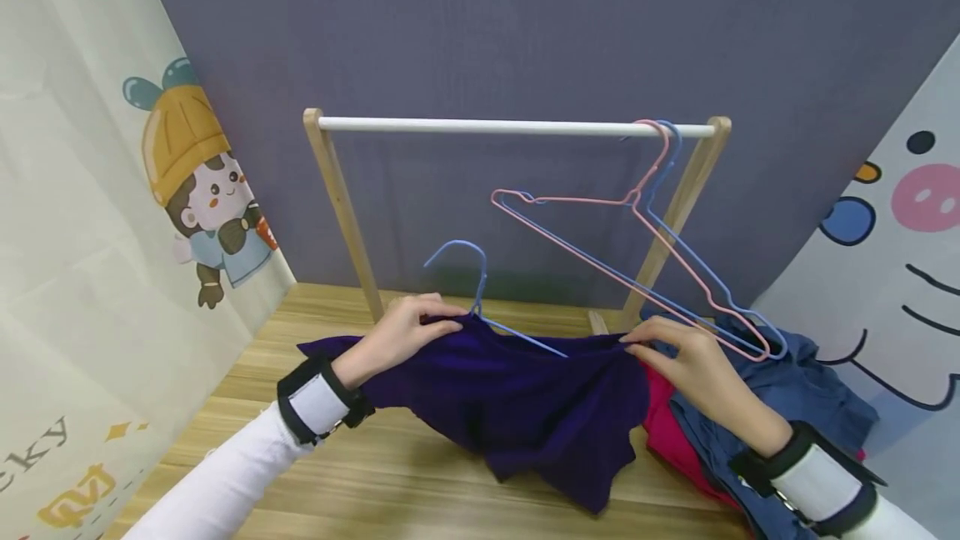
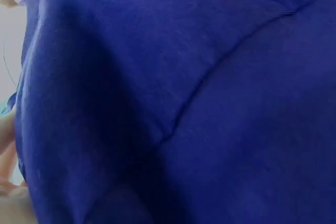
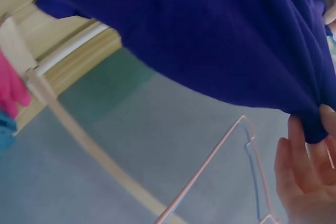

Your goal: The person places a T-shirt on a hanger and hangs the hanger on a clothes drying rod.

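Cloth (image 1: 517, 407) hangs from the pinching fingers of left hand (image 1: 401, 333) and right hand (image 1: 693, 365); a hanger (image 1: 483, 269) seems partly inside.

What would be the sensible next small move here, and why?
Probably have the right hand's grip ease the pinched edge of the purple garment outward along the blue hanger. The hook stands up beside the left hand's grip, and a sloping arm shows bare at the garment's top edge before vanishing at the cloth, so that side may need settling.
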`<state>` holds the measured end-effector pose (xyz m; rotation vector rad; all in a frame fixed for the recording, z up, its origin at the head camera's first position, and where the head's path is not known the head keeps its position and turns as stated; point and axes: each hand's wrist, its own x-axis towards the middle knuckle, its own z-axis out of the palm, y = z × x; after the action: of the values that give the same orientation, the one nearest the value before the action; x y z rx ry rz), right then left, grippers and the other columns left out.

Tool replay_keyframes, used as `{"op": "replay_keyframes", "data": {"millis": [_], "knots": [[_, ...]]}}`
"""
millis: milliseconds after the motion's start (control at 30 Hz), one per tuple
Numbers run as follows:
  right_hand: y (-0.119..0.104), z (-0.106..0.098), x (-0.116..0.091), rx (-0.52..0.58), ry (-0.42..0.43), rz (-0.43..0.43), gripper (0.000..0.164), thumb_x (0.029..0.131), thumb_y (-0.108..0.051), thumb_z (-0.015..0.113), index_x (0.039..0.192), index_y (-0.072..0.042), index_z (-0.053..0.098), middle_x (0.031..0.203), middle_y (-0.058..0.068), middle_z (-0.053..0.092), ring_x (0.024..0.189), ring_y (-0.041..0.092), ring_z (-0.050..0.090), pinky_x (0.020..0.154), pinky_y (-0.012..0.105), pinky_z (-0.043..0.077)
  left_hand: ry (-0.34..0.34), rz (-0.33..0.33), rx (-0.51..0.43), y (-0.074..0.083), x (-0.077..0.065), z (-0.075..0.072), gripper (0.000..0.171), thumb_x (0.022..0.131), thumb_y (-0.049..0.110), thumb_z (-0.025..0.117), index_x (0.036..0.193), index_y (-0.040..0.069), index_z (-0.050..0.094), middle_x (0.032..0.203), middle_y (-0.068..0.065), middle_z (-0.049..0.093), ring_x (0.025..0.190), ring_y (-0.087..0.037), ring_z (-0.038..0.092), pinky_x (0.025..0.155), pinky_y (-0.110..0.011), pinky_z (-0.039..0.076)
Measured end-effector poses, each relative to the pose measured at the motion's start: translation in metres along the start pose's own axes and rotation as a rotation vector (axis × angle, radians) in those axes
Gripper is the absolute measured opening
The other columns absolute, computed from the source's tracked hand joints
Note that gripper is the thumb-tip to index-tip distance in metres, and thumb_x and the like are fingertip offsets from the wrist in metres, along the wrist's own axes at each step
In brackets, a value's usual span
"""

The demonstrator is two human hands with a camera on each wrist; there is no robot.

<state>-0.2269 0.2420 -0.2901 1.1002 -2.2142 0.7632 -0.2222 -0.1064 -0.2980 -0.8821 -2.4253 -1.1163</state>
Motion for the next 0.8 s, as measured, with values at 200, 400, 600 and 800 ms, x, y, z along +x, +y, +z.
{"op": "replay_keyframes", "data": {"millis": [200, 400, 600, 800], "knots": [[-0.007, 0.013, 0.004, 0.094, -0.028, 0.034, 0.030, 0.065, 0.011, 0.070, 0.085, -0.010, 0.066, 0.083, -0.005, 0.061, 0.076, 0.004, 0.056, 0.069, 0.010, 0.042, -0.006, -0.014, -0.095, 0.006, 0.002, 0.012, 0.022, 0.082, 0.010, 0.062, 0.102, 0.003, 0.066, 0.081, 0.000, 0.060, 0.072, -0.007, 0.048, 0.068, -0.021, 0.043], [-0.007, 0.025, -0.003, 0.150, -0.079, 0.124, 0.042, 0.064, 0.008, 0.072, 0.102, 0.001, 0.057, 0.088, 0.003, 0.058, 0.069, 0.003, 0.056, 0.060, 0.020, 0.048, 0.018, -0.032, -0.100, 0.011, 0.001, 0.019, 0.022, 0.082, 0.013, 0.062, 0.101, 0.004, 0.067, 0.082, -0.001, 0.062, 0.072, -0.008, 0.049, 0.068, -0.022, 0.042], [-0.005, 0.024, -0.009, 0.072, -0.207, 0.356, 0.039, 0.074, -0.014, 0.071, 0.107, 0.000, 0.057, 0.092, 0.006, 0.061, 0.075, 0.015, 0.058, 0.063, 0.028, 0.048, 0.027, -0.034, -0.115, 0.012, 0.000, 0.022, 0.021, 0.081, 0.013, 0.063, 0.101, 0.006, 0.067, 0.082, 0.002, 0.061, 0.070, -0.007, 0.048, 0.066, -0.021, 0.041], [-0.003, 0.024, -0.014, 0.131, -0.318, 0.425, 0.015, 0.079, -0.021, 0.066, 0.077, -0.009, 0.058, 0.063, -0.008, 0.044, 0.054, 0.001, 0.041, 0.050, 0.020, 0.037, 0.010, -0.038, -0.116, 0.011, -0.002, 0.023, 0.022, 0.082, 0.014, 0.063, 0.103, 0.007, 0.066, 0.088, 0.001, 0.063, 0.078, -0.007, 0.053, 0.071, -0.023, 0.044]]}}
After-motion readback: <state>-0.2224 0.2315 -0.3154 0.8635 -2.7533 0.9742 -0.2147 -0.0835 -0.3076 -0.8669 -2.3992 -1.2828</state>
